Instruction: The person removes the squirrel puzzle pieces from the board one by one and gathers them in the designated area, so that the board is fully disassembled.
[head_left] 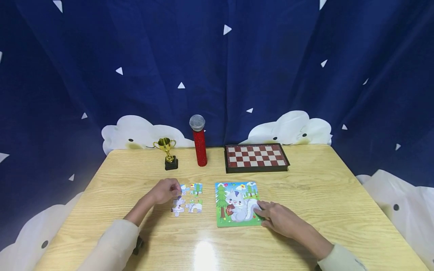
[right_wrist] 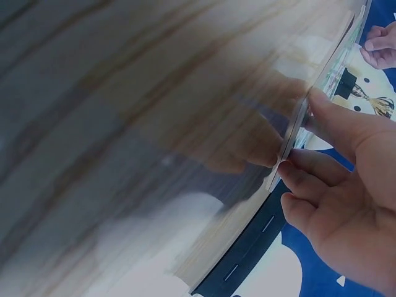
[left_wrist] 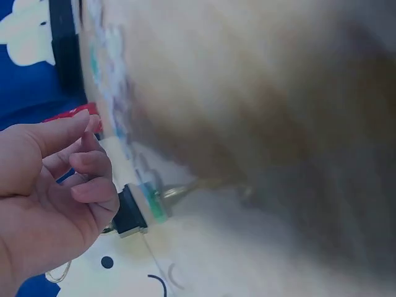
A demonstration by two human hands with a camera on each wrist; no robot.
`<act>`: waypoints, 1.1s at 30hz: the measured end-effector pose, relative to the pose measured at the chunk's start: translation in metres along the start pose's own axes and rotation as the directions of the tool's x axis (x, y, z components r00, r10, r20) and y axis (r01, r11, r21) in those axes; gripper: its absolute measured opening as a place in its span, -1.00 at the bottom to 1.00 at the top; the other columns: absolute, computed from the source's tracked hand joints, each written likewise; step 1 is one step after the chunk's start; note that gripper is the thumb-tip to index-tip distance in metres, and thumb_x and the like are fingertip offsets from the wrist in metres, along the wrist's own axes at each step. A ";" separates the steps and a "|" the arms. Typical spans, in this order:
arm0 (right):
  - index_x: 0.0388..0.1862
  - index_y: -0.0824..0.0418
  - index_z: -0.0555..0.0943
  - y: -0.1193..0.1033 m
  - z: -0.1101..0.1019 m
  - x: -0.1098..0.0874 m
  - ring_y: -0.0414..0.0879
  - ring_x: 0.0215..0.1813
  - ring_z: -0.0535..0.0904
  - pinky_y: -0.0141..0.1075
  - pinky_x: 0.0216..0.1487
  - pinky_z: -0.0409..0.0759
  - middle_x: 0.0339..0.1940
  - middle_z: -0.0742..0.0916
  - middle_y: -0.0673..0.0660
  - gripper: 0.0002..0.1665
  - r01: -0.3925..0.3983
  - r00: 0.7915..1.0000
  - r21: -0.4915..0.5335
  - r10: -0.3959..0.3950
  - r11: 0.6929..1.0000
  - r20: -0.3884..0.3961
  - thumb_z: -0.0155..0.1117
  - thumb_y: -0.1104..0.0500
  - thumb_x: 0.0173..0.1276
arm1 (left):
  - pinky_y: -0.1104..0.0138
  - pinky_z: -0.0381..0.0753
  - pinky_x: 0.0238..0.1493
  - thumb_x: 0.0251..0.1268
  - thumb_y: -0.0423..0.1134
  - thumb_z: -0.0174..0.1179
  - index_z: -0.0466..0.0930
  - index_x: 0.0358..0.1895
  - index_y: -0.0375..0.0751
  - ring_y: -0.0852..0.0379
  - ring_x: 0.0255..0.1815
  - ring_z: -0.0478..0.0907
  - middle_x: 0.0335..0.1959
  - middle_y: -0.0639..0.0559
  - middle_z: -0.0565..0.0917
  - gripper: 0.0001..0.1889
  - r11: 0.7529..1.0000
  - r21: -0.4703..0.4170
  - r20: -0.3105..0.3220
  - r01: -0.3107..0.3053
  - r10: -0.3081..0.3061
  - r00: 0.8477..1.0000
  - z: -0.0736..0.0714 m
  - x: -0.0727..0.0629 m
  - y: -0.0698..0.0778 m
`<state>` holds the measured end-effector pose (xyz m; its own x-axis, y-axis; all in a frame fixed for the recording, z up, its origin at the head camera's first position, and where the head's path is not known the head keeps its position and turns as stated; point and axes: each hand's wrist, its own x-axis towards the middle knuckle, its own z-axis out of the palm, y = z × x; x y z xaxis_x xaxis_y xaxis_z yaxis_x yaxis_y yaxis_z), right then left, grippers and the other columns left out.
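My left hand (head_left: 165, 191) is over the loose puzzle pieces, fingers curled and thumb tip close to the forefinger. Its fingertips overlap the left side of the top-left puzzle piece (head_left: 184, 189). In the left wrist view, no piece shows between those fingertips; I cannot tell whether they pinch one. Close by lie a tree piece (head_left: 197, 189), a squirrel-face piece (head_left: 178, 207) and a lower-right piece (head_left: 194, 206). My right hand (head_left: 280, 218) grips the right edge of a square squirrel puzzle (head_left: 237, 205), thumb near its lower corner. The right wrist view shows fingers (right_wrist: 306, 173) against the thin edge.
Behind the pieces stand a gold trophy cup (head_left: 166, 145) on a black base and a red microphone (head_left: 200, 145). A checkered game board (head_left: 256, 156) lies at the back of the wooden table (head_left: 305, 180). A blue curtain (head_left: 217, 67) hangs behind.
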<state>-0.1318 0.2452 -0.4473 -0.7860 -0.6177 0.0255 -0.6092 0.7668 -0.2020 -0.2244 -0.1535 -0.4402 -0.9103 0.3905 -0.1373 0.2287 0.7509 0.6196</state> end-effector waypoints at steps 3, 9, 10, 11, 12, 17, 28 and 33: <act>0.12 0.29 0.58 0.000 -0.001 0.000 0.35 0.13 0.54 0.08 0.08 0.53 0.19 0.56 0.42 -0.48 -0.003 1.000 0.002 0.003 1.000 0.003 0.35 0.13 0.19 | 0.35 0.41 -0.44 0.31 -0.39 0.09 0.54 -0.29 -0.27 0.15 -0.46 0.41 -0.41 -0.02 0.55 -0.95 1.000 -0.004 -0.007 -0.003 0.003 1.000 -0.004 0.002 0.003; 0.13 0.28 0.58 0.000 0.000 -0.001 0.34 0.15 0.53 0.07 0.11 0.51 0.22 0.54 0.41 -0.48 -0.030 0.999 0.003 0.030 1.000 0.024 0.33 0.10 0.21 | 0.35 0.41 -0.39 0.31 -0.33 0.10 0.54 -0.28 -0.26 0.15 -0.41 0.40 -0.37 -0.03 0.55 -0.93 0.998 -0.037 0.007 -0.052 0.052 0.999 -0.003 0.011 0.018; 0.14 0.28 0.58 0.000 0.000 -0.001 0.34 0.15 0.53 0.07 0.11 0.51 0.22 0.55 0.41 -0.48 -0.030 0.999 0.001 0.030 1.000 0.026 0.33 0.09 0.21 | 0.35 0.41 -0.39 0.31 -0.33 0.11 0.54 -0.28 -0.25 0.15 -0.40 0.41 -0.37 -0.03 0.56 -0.93 0.997 -0.044 0.008 -0.057 0.057 0.998 -0.001 0.013 0.021; 0.14 0.28 0.58 0.000 -0.001 -0.001 0.33 0.16 0.53 0.07 0.12 0.51 0.21 0.55 0.40 -0.48 -0.030 0.999 0.003 0.030 1.000 0.027 0.32 0.09 0.21 | 0.35 0.41 -0.38 0.31 -0.32 0.11 0.54 -0.29 -0.25 0.15 -0.39 0.41 -0.37 -0.03 0.56 -0.93 0.997 -0.048 0.009 -0.067 0.067 0.998 0.001 0.015 0.024; 0.14 0.28 0.58 0.001 -0.001 -0.001 0.32 0.16 0.53 0.07 0.12 0.51 0.21 0.55 0.40 -0.48 -0.026 0.999 0.003 0.026 1.000 0.025 0.33 0.09 0.21 | 0.36 0.41 -0.38 0.30 -0.32 0.11 0.55 -0.29 -0.25 0.15 -0.38 0.42 -0.37 -0.03 0.57 -0.93 0.996 -0.052 0.009 -0.077 0.078 0.997 0.003 0.016 0.026; 0.11 0.26 0.60 0.001 -0.002 0.002 0.27 0.18 0.53 0.06 0.15 0.49 0.18 0.59 0.38 -0.47 -0.006 1.000 -0.017 0.007 1.000 0.010 0.38 0.09 0.15 | 0.36 0.41 -0.37 0.31 -0.30 0.13 0.56 -0.29 -0.24 0.15 -0.36 0.43 -0.37 -0.02 0.57 -0.92 0.992 -0.066 0.027 -0.112 0.114 0.993 0.012 0.025 0.042; -0.01 0.26 0.67 -0.003 -0.014 0.014 0.17 0.12 0.60 0.00 0.10 0.55 0.08 0.67 0.28 -0.50 0.017 0.999 -0.034 -0.018 0.999 -0.031 0.45 0.07 0.07 | 0.41 0.39 -0.47 0.30 -0.29 0.15 0.60 -0.29 -0.20 0.22 -0.50 0.40 -0.38 0.01 0.60 -0.92 0.984 -0.098 0.126 -0.148 0.160 0.979 0.038 0.050 0.081; 0.03 0.26 0.65 -0.009 -0.011 0.024 0.14 0.13 0.61 -0.04 0.11 0.55 0.09 0.68 0.24 -0.52 0.095 0.994 -0.004 -0.095 0.995 -0.057 0.41 0.10 0.13 | 0.41 0.42 -0.38 0.26 -0.29 0.20 0.61 -0.24 -0.24 0.21 -0.42 0.41 -0.36 0.00 0.60 -0.90 0.982 -0.106 0.167 -0.158 0.174 0.970 0.049 0.057 0.094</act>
<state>-0.1466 0.2256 -0.4340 -0.7290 -0.6771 0.1004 -0.6818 0.7050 -0.1952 -0.2380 -0.0341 -0.4274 -0.7861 0.5986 -0.1542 0.3315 0.6188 0.7121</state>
